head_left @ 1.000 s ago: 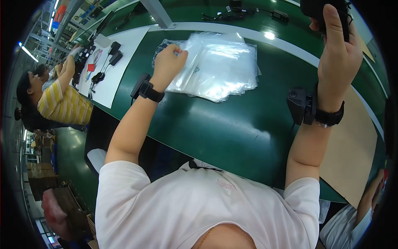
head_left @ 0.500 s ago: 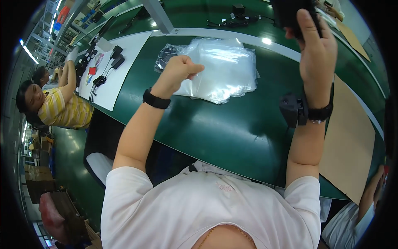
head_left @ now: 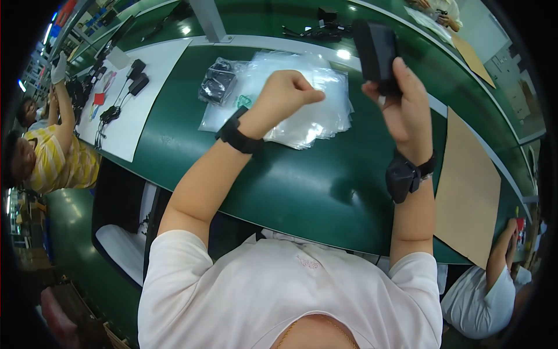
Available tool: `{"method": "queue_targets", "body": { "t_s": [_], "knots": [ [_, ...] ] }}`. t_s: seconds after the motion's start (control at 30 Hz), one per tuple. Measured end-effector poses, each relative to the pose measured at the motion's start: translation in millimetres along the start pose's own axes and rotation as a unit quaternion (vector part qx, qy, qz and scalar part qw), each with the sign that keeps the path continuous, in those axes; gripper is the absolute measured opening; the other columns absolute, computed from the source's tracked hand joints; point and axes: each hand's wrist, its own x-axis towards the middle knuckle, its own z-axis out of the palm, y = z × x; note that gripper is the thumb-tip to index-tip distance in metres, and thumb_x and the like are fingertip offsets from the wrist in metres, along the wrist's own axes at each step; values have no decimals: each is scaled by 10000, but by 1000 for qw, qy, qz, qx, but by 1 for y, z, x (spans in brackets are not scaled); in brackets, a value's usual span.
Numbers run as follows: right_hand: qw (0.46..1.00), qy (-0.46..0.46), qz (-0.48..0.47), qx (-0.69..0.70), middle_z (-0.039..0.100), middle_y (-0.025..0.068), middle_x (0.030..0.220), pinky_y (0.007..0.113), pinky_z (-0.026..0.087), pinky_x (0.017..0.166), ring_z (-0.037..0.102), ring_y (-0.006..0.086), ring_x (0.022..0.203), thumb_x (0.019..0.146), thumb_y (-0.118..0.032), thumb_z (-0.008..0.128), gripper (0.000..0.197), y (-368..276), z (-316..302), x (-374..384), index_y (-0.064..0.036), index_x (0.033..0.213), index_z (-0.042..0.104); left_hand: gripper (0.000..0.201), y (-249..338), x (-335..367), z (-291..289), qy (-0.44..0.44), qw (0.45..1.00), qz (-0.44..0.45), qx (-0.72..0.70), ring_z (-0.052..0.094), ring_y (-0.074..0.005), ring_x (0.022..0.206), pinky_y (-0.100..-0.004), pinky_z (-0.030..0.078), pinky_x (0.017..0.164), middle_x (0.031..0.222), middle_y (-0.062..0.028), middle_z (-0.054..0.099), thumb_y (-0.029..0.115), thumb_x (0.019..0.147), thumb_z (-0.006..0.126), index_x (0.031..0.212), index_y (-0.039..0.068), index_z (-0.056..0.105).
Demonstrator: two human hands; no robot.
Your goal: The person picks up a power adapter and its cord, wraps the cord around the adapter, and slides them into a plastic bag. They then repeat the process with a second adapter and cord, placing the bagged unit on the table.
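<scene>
My right hand (head_left: 410, 113) grips a black box-shaped power adapter (head_left: 376, 57) from below and holds it up above the far right part of the bench. A loose pile of clear plastic bags (head_left: 302, 131) lies flat on the green bench. Over that pile, my left hand (head_left: 285, 96) is closed in a pinch, thumb pressed to the fingers. Whether a thin bag edge is between them cannot be made out. Left of the hand, a black item in a clear bag (head_left: 219, 80) rests at the pile's left end.
On the left, a white sheet (head_left: 139, 119) carries black adapters (head_left: 138, 85) with cords. Brown cardboard (head_left: 468, 192) lies at right. Beyond the metal rail (head_left: 261, 42) are more cables (head_left: 325, 32). Co-workers sit at left, a yellow striped shirt (head_left: 61, 163), and lower right.
My right hand has come down and leftward, bringing the black adapter fully into view. My left hand has shifted right over the bags, uncovering the bagged item. The whole view has turned slightly.
</scene>
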Motion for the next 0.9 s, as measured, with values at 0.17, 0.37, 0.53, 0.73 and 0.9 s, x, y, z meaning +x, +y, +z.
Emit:
{"method": "queue_targets", "body": {
  "t_s": [0.17, 0.37, 0.53, 0.73, 0.9],
  "knots": [
    [984, 12, 121, 132, 551, 80, 810, 460, 470, 841, 519, 165, 699, 905, -266, 480, 313, 40, -15, -3, 23, 1020, 517, 232, -1, -10, 36, -93, 979, 40, -177, 524, -97, 552, -223, 421, 516, 624, -64, 591, 140, 661, 743, 621, -8, 569],
    [985, 44, 52, -160, 570, 93, 925, 315, 464, 725, 544, 162, 770, 906, -253, 481, 330, 47, -27, -17, 20, 1089, 506, 206, -4, -14, 23, -17, 989, -11, -146, 482, -63, 556, -206, 391, 493, 606, -20, 550, 121, 675, 729, 660, 3, 561],
    [991, -7, 77, 111, 505, 84, 874, 533, 361, 960, 474, 155, 733, 938, -299, 374, 392, 17, -11, -30, 33, 1131, 449, 144, 15, -14, 22, 232, 902, 357, 69, 523, -167, 528, -265, 423, 494, 591, -53, 543, 88, 670, 702, 680, 31, 571],
    [985, -19, 40, 165, 461, 67, 885, 515, 348, 972, 428, 146, 698, 941, -312, 359, 410, 9, -13, -30, 31, 1158, 421, 116, 24, -17, 38, 109, 934, 327, 88, 544, -271, 578, -340, 438, 531, 610, -92, 548, 39, 631, 670, 650, 36, 555],
    [996, 10, 55, 73, 542, 88, 911, 469, 407, 917, 519, 170, 751, 932, -299, 400, 400, 17, -25, -45, 36, 1143, 460, 127, 14, -25, 64, 90, 925, 356, 92, 539, -294, 581, -356, 438, 534, 601, -109, 544, 44, 625, 672, 638, 17, 549]
  ]
}}
